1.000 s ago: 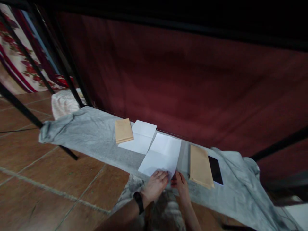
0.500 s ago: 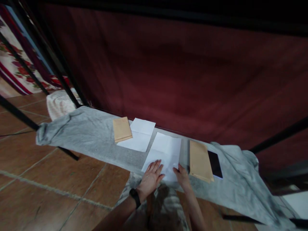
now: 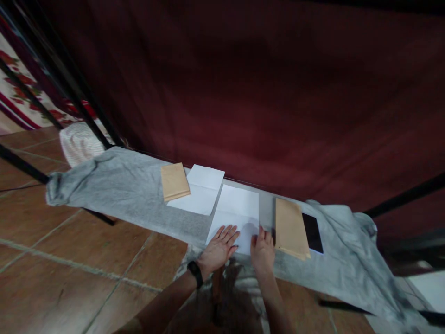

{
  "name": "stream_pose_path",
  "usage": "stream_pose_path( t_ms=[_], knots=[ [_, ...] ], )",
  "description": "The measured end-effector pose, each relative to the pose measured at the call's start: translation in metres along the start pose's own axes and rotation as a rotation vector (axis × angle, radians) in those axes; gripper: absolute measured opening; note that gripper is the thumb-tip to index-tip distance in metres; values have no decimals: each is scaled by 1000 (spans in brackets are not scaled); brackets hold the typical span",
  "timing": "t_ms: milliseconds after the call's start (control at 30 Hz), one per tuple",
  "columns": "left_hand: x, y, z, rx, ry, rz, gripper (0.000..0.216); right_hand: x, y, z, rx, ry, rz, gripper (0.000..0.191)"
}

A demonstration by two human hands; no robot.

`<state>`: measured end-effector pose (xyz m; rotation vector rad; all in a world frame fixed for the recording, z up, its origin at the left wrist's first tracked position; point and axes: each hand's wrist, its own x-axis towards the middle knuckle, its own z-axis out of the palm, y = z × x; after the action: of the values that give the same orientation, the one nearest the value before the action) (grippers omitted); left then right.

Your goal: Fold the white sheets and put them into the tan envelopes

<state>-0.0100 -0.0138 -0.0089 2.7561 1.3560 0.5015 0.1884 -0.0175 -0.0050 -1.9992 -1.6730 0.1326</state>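
Observation:
A white sheet of paper (image 3: 238, 211) lies on a grey cloth (image 3: 132, 190) spread over a low surface. My left hand (image 3: 219, 247) rests flat on the sheet's near left part with its fingers spread. At the sheet's near right corner my right hand (image 3: 263, 248) lies flat too, fingers stretched out. A second white sheet (image 3: 201, 192) sits further left, with a small tan envelope (image 3: 174, 181) overlapping its left edge. To the right of my right hand is a larger tan envelope (image 3: 290, 227).
A dark phone (image 3: 312, 232) lies on white paper just right of the larger envelope. A dark red curtain (image 3: 264, 102) hangs behind the surface. Black metal bars (image 3: 74, 99) cross at the left. Brown floor tiles (image 3: 73, 273) run along the near left.
The near edge of the sheet, lifted by both hands a second ago, is now laid down. Both hands have gone from pinching it to lying flat on it.

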Motion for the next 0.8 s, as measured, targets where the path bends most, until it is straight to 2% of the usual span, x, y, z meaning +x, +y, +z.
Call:
stream_pose_path(
  t_ms=[67, 133, 233, 400, 567, 800],
  knots=[
    [3, -5, -1, -19, -20, 24, 46, 0, -10, 4, 67, -2, -101, 48],
    [7, -9, -3, -35, -50, 43, 47, 4, -21, 12, 184, -64, -186, 51],
    [14, -10, -6, -43, -86, 26, 48, 13, -36, 28, 311, -154, -206, 57],
    [23, -9, -3, -44, -116, 41, 52, 19, -48, 47, 225, -238, -257, 60],
    [21, -15, -2, -55, -137, 43, 56, 18, -29, 46, 22, -201, -327, 57],
    [12, -31, -10, -45, -114, 0, 68, 20, 6, 43, -145, -78, -295, 62]
  ],
)
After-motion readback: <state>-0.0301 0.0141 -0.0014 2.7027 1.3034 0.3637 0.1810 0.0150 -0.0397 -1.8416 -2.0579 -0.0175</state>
